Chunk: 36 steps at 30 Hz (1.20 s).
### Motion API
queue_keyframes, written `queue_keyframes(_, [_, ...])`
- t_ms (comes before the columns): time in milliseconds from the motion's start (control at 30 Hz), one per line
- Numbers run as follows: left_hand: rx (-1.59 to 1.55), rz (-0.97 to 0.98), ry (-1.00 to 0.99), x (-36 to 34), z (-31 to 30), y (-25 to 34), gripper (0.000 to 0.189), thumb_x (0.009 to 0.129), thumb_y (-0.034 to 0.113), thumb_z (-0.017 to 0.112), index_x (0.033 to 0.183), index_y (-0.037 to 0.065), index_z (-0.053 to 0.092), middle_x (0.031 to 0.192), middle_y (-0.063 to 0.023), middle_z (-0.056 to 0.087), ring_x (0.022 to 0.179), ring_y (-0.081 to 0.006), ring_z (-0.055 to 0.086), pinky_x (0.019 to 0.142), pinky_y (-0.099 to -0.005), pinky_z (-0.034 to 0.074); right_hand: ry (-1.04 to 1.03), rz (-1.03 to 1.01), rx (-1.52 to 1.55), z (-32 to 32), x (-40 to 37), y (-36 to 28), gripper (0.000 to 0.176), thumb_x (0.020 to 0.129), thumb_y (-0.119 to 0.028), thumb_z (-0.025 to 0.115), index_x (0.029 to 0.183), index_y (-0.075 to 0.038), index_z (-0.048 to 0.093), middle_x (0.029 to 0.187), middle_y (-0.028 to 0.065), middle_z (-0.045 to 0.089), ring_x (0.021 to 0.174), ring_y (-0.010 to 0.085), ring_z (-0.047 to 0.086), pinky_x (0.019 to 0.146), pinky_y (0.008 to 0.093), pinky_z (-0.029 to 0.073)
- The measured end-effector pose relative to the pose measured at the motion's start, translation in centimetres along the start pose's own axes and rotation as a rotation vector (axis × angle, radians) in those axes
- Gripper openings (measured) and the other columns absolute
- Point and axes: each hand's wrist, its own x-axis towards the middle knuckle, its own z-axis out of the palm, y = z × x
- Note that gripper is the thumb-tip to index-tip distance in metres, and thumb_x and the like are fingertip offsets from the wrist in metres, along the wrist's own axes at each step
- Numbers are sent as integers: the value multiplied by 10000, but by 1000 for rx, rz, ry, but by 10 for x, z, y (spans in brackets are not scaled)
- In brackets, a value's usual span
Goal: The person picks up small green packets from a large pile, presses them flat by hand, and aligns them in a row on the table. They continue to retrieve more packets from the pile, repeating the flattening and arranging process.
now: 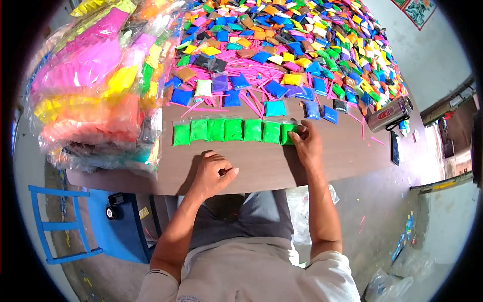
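Note:
Several bright green packets (233, 130) lie side by side in a row on the brown table (261, 163). At the right end of that row, my right hand (307, 143) grips the last green packet (287, 133) between thumb and fingers. My left hand (214, 173) rests near the table's front edge, below the row, its fingers curled in; whether anything is inside them is hidden. A teal packet (275, 107) lies just behind the row, with blue packets (312, 109) to its right.
A large heap of colourful packets (322, 45) and pink sticks (251, 70) covers the back. Clear bags of coloured packets (90, 95) are stacked at left. A metal bottle (390, 115) and a phone (395, 148) lie at right. A blue chair (58, 226) stands lower left.

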Motion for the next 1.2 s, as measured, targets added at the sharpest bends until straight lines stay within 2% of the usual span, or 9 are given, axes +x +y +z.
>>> queue_keyframes(133, [2,9,9,1,1,1,271,805,183,724,637,43,564,607,-69,566,618,-257,554,737,-375,424,73,-93,-140,-3,-11,-12,329,817,-120,773,1107,-21,654,896,132,627,848,267,625,736,364,496])
queue_keyframes(233, [18,6,13,2,0,3,278,808,196,723,629,42,576,583,-76,553,599,-268,547,756,-389,412,54,-154,-189,-3,-18,-32,257,815,-135,779,1028,-22,690,894,139,625,840,283,614,720,364,484])
queue_keyframes(433, [22,8,12,3,-3,6,269,796,167,726,630,40,556,605,-81,547,608,-267,545,732,-371,430,100,-259,-270,10,-22,-32,269,824,-213,780,1016,-38,709,955,152,644,877,319,601,763,399,486])
queue_keyframes(633, [2,15,37,2,0,3,269,798,164,727,633,39,555,599,-73,544,602,-263,543,741,-370,424,59,-352,-392,20,-24,-38,265,822,-221,777,1019,-53,719,1004,143,642,952,334,583,819,420,476])
queue_keyframes(933, [-6,17,55,-1,1,2,277,798,168,729,632,37,551,595,-74,542,601,-270,541,750,-377,418,19,-382,-371,23,-13,-38,207,805,-140,761,988,-53,717,997,147,649,942,351,583,819,436,473])
queue_keyframes(1100, [-13,34,70,-2,5,-4,263,800,181,731,641,41,576,603,-78,556,609,-273,553,754,-379,424,6,-472,-262,48,-22,-81,205,798,-113,752,989,-54,707,947,141,652,895,333,597,767,427,488])
queue_keyframes(1200, [1,29,58,-2,3,-3,250,802,187,729,650,43,594,610,-77,569,614,-271,559,757,-381,428,-71,-491,-234,73,-19,-97,219,786,-127,765,984,-53,712,929,136,642,900,338,599,770,434,493])
